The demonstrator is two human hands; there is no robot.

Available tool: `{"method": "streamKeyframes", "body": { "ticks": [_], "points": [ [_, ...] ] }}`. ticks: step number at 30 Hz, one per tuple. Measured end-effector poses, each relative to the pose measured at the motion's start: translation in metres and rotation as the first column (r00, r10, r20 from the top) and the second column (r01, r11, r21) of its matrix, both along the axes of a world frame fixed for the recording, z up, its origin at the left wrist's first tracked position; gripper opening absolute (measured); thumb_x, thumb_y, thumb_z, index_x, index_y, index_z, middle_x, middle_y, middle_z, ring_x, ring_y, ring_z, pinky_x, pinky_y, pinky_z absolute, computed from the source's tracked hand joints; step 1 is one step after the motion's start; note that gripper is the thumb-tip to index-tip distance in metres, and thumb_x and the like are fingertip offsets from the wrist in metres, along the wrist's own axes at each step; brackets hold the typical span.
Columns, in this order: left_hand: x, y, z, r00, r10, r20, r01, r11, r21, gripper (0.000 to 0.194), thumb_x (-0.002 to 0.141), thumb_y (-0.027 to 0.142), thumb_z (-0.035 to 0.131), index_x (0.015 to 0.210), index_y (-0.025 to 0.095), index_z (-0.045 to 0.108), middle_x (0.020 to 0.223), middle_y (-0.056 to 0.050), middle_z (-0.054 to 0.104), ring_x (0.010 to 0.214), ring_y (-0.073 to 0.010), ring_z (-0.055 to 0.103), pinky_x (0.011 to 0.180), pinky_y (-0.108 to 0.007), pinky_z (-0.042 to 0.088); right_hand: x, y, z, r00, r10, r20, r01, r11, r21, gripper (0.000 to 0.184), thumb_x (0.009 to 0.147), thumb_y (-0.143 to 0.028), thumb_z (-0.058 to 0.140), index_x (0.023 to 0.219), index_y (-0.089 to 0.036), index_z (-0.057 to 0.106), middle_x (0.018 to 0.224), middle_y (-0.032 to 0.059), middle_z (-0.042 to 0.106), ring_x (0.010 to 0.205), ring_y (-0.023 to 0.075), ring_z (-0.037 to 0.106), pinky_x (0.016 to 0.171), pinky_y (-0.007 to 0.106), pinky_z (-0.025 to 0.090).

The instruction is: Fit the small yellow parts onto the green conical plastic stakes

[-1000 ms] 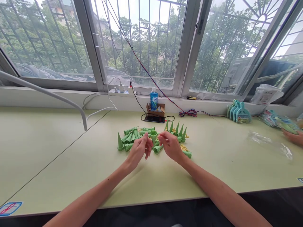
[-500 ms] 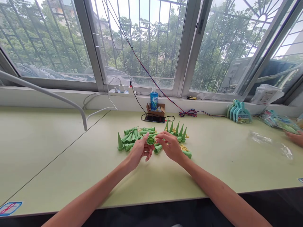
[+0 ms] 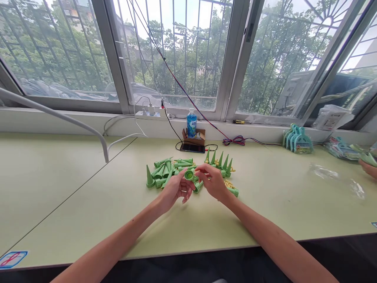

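Apparently for a view inside, your left hand grips a green cone, mouth toward you, at the near edge of the cone pile, your right hand bunched narrowly beside its rim, any held piece indiscernible.

No lettering readable for certain.
The blue bottle has a label with white characters, too small to make out; a sticker at the near left of the table bears a looping red mark inside a blue border; the packet has illegible print.
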State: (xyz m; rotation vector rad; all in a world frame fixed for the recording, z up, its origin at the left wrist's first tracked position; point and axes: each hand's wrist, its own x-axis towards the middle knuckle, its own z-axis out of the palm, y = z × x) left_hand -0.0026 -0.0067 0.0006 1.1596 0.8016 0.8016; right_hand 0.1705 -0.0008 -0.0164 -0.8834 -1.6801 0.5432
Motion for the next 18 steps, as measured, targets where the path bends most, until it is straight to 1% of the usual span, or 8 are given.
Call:
{"method": "streamKeyframes", "body": {
  "ticks": [5,7,9,11,13,16,18],
  "points": [
    [0.0008,-0.0012,0.0011,1.0,0.025,0.018,-0.026,0.998,0.054,0.054,0.085,0.061,0.053,0.067,0.011,0.064,0.059,-0.006,0.059,0.043,-0.0114,0.048,0.038,-0.023,0.037,0.0,-0.0012,0.0018,1.0,0.015,-0.009,-0.015,1.0,0.004,0.015,0.092,-0.031,0.056,0.087,-0.019,0.064,0.079,0.0019,0.064,0.059,0.0115,0.057,0.057,0.024,0.051],
    [0.0009,-0.002,0.0019,0.999,0.043,0.006,-0.043,0.993,0.108,0.051,0.085,0.06,0.054,0.067,0.012,0.062,0.061,-0.005,0.059,0.044,-0.0111,0.049,0.038,-0.023,0.037,0.0001,-0.0017,0.0022,1.0,0.024,-0.009,-0.024,1.0,-0.003,0.016,0.092,-0.032,0.056,0.085,-0.019,0.063,0.077,0.0012,0.062,0.057,0.0111,0.055,0.056,0.024,0.051],
    [0.0006,-0.0028,0.0022,0.997,0.066,-0.032,-0.059,0.981,0.185,0.047,0.086,0.058,0.056,0.069,0.014,0.06,0.057,-0.003,0.057,0.043,-0.0106,0.048,0.04,-0.023,0.037,0.0002,-0.0018,0.0021,0.999,0.031,-0.011,-0.031,0.999,-0.009,0.017,0.092,-0.033,0.056,0.084,-0.019,0.062,0.075,0.0007,0.061,0.056,0.0108,0.053,0.055,0.024,0.05],
    [0.0003,-0.0038,0.0023,0.992,0.098,-0.081,-0.072,0.958,0.277,0.042,0.086,0.055,0.058,0.071,0.016,0.058,0.052,0.001,0.053,0.041,-0.0103,0.046,0.041,-0.022,0.037,0.0004,-0.0015,0.0018,0.999,0.034,-0.015,-0.035,0.999,-0.014,0.018,0.091,-0.034,0.056,0.083,-0.019,0.061,0.073,0.0004,0.06,0.055,0.0107,0.052,0.054,0.024,0.05],
    [0.0002,-0.005,0.0022,0.982,0.137,-0.126,-0.081,0.924,0.374,0.039,0.087,0.053,0.058,0.071,0.018,0.055,0.048,0.003,0.049,0.041,-0.0102,0.046,0.041,-0.022,0.037,0.0006,-0.001,0.0012,0.999,0.033,-0.018,-0.033,0.999,-0.023,0.019,0.092,-0.035,0.055,0.082,-0.019,0.061,0.072,0.0002,0.059,0.054,0.0107,0.051,0.053,0.024,0.049],
    [0.0002,-0.0072,0.0021,0.964,0.198,-0.178,-0.087,0.866,0.492,0.039,0.088,0.052,0.058,0.068,0.019,0.049,0.049,0.005,0.045,0.042,-0.0103,0.047,0.041,-0.021,0.036,0.001,-0.0003,0.0004,1.0,0.025,-0.016,-0.025,0.999,-0.027,0.019,0.092,-0.035,0.055,0.082,-0.019,0.06,0.071,0.0,0.057,0.054,0.0109,0.051,0.053,0.024,0.048],
    [0.0002,-0.0084,0.0019,0.951,0.231,-0.207,-0.086,0.838,0.538,0.036,0.088,0.05,0.058,0.071,0.02,0.051,0.051,0.005,0.044,0.044,-0.0103,0.047,0.04,-0.021,0.036,0.001,0.0,0.0,1.0,0.021,-0.014,-0.021,0.999,-0.025,0.018,0.092,-0.034,0.054,0.083,-0.019,0.06,0.071,-0.0001,0.057,0.054,0.011,0.051,0.053,0.024,0.048]
  ]
}}
